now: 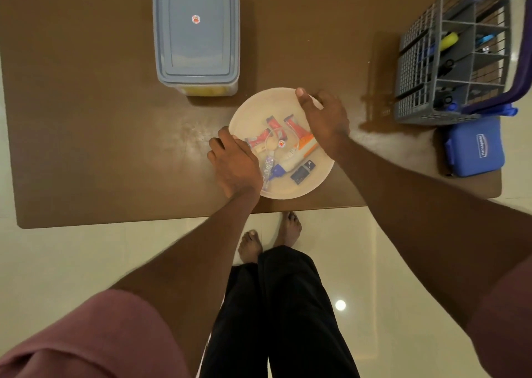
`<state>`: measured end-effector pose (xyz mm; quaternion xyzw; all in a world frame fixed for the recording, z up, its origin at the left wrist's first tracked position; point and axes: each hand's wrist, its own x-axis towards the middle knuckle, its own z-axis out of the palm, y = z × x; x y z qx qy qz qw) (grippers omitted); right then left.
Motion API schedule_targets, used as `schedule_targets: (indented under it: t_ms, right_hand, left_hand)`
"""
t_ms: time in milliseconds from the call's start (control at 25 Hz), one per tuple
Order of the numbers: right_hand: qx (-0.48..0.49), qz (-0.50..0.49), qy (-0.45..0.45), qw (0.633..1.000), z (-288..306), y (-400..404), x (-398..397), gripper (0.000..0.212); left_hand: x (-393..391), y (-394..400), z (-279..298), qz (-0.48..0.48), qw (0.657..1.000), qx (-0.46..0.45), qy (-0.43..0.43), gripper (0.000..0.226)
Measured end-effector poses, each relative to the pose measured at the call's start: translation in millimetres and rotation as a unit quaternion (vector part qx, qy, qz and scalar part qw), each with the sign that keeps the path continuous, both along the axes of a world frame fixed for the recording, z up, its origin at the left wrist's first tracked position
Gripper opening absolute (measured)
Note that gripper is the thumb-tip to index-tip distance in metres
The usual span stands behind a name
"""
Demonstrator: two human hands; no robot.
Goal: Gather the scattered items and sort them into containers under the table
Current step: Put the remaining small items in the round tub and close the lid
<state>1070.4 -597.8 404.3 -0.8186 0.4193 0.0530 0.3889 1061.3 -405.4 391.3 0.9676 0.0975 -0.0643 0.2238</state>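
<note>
Holding the round container (313, 180) near the table (86, 118) edge, the left hand (233, 162) and right hand (324, 118) grip its rim, while the blue case (475, 147) reads "Hansaplast".

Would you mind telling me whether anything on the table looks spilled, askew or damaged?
Nothing stands out. Both hands, left and right, hold the round tub, its small items inside; the lidded box, basket and blue case sit upright.
</note>
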Motion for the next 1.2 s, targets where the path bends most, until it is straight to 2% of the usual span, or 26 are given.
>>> schedule_targets:
  t_ms: [80,240,360,440,520,560,600,680,760,800,840,920,1000,1040,1120,1200]
  right_hand:
    - [0.042,-0.024,-0.023,0.999,1.2,-0.3,-11.5,0.055]
    - [0.006,-0.061,-0.006,0.998,-3.4,19.1,-45.4,0.058]
    - [0.026,-0.073,0.023,0.997,11.7,19.1,-37.5,0.061]
    - [0.065,-0.106,0.034,0.992,25.5,21.5,-36.3,0.065]
    - [0.071,-0.138,0.043,0.987,39.9,30.7,-46.3,0.071]
    - [0.071,-0.149,0.052,0.985,41.8,37.0,-54.2,0.074]
    - [0.081,-0.164,0.058,0.981,40.8,43.8,-61.3,0.076]
    - [0.118,-0.214,0.053,0.968,37.5,55.0,-72.6,0.072]
    - [0.137,-0.265,0.023,0.954,29.8,59.7,-77.8,0.06]
    - [0.133,-0.28,0.013,0.951,28.9,61.3,-79.2,0.053]
    - [0.128,-0.291,0.006,0.948,29.2,62.2,-80.0,0.046]
    - [0.133,-0.311,0.003,0.941,30.8,63.7,-81.6,0.037]
    - [0.156,-0.338,-0.006,0.928,33.3,64.3,-83.5,0.032]
    - [0.168,-0.355,-0.014,0.92,33.0,62.7,-84.1,0.03]
    - [0.187,-0.379,-0.034,0.905,37.0,63.0,-84.8,0.028]
    - [0.237,-0.404,-0.061,0.881,39.8,64.0,-87.6,0.027]
  left_hand:
    - [0.0,-0.4,2.1,0.006,1.0,0.0,-0.002,0.036]
    - [-1.0,0.0,0.7,-0.005,1.0,-0.005,0.005,0.036]
    - [-0.7,2.7,7.4,-0.014,1.0,-0.012,0.016,0.034]
    - [2.6,5.7,7.4,-0.015,0.997,-0.06,0.044,0.036]
    - [4.9,12.8,8.0,0.036,0.986,-0.152,0.054,0.04]
    - [9.0,16.5,10.9,0.091,0.97,-0.22,0.049,0.042]
    - [18.8,19.6,18.5,0.161,0.941,-0.296,0.036,0.045]
    - [56.5,25.3,33.6,0.282,0.87,-0.403,0.026,0.066]
    - [106.2,34.4,47.2,0.326,0.814,-0.477,0.066,0.096]
    - [128.3,39.8,51.6,0.318,0.805,-0.489,0.106,0.105]
    - [143.3,43.8,56.5,0.304,0.808,-0.482,0.149,0.104]
    - [158.0,48.8,55.6,0.278,0.822,-0.457,0.195,0.077]
    - [158.7,51.0,53.1,0.266,0.821,-0.468,0.189,0.05]
    - [157.3,51.0,51.1,0.268,0.814,-0.483,0.181,0.044]
    - [150.1,57.2,46.2,0.276,0.796,-0.507,0.181,0.041]
    - [140.6,67.4,42.3,0.275,0.8,-0.5,0.186,0.046]
